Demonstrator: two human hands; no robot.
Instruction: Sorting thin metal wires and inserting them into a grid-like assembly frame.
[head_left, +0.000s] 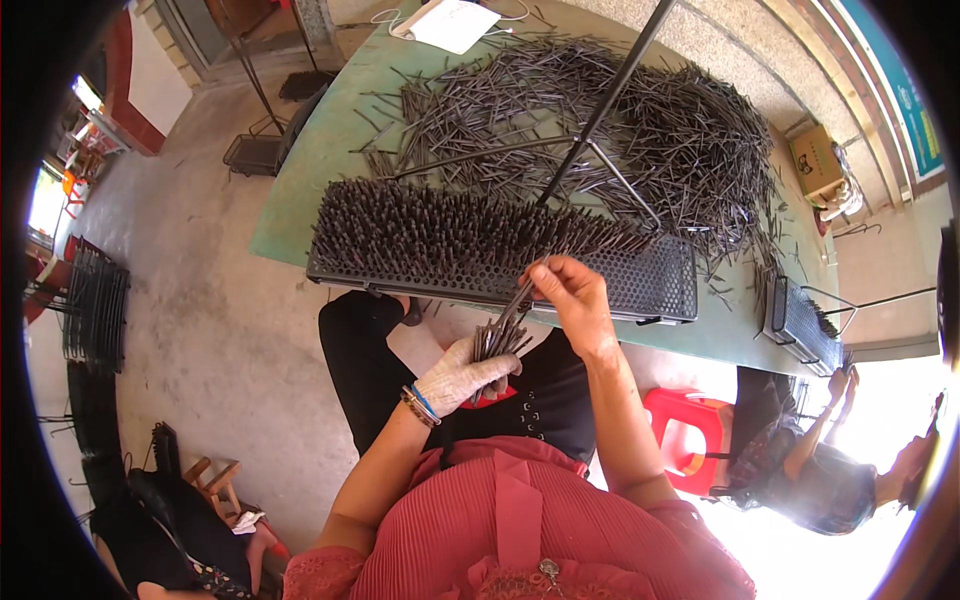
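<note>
My left hand [453, 380], in a pale glove, is closed around a bundle of thin dark sticks [500, 341] in front of my lap. My right hand [578, 302], bare, pinches a thin dark stick between thumb and fingertips, just above the bundle and by the rack's near side; whether it holds more than one cannot be made out. A long black perforated rack [655, 281] lies along the table's near edge. Upright sticks [420, 232] crowd its left and far holes, while bare holes show at its right and near side.
A large heap of loose sticks [690, 130] covers the green table [285, 215]. The rack's metal rod handle [607, 100] rises over it. A second rack [795, 318] is at the right, near another person's hands [842, 385]. A red stool [690, 410] stands right.
</note>
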